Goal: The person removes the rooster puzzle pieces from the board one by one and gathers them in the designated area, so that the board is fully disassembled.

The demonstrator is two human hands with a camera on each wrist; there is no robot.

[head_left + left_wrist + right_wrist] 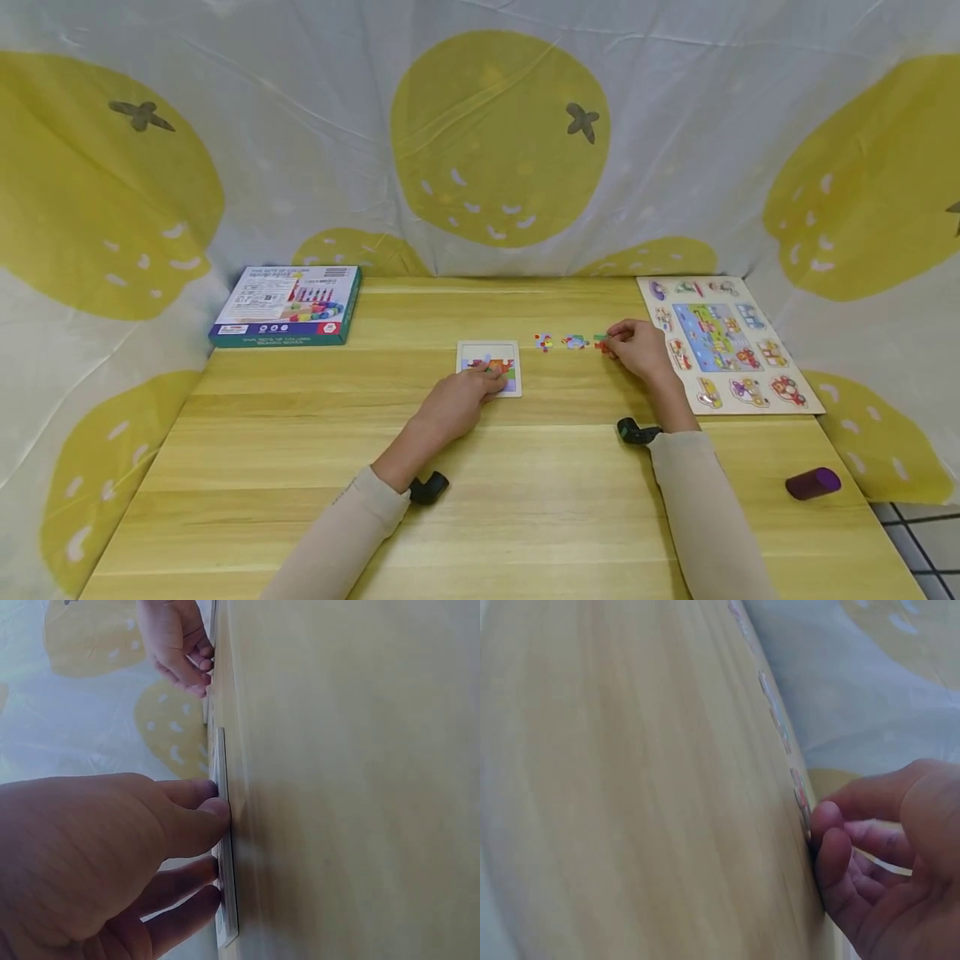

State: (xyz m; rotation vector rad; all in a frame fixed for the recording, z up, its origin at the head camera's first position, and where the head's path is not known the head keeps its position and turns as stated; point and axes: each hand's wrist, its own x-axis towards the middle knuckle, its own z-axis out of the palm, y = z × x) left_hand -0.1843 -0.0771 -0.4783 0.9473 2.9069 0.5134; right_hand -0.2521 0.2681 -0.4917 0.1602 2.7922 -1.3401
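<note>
- Square puzzle tray (487, 352) flat on the wood-grain table (525, 500), about mid-table; upper part of its recess bare, colored interlocking pieces (513, 364) in the part below.
- Left hand (455, 402) reaches over the tray, partly covering it; fingers extended, tips on its face, thumb at the near edge (clearest in the left wrist view).
- Three loose jigsaw pieces in a row, right of the tray: nearest piece (543, 342), middle piece (576, 342), farthest piece (601, 343).
- Right hand (641, 350) at the farthest piece, fingers bent, thumb and forefinger close together at its edge; cannot tell whether they grip it.
- Vehicle puzzle board (708, 337) lies just beyond the right hand, tinted picture in its center, vehicles around.
- Boxed toy set (285, 304) at far left, beads pictured on the lid.
- Purple cylinder (813, 483) on its side, near the right sleeve (708, 517).
- Backdrop: white cloth (675, 167), big yellow fruit.
</note>
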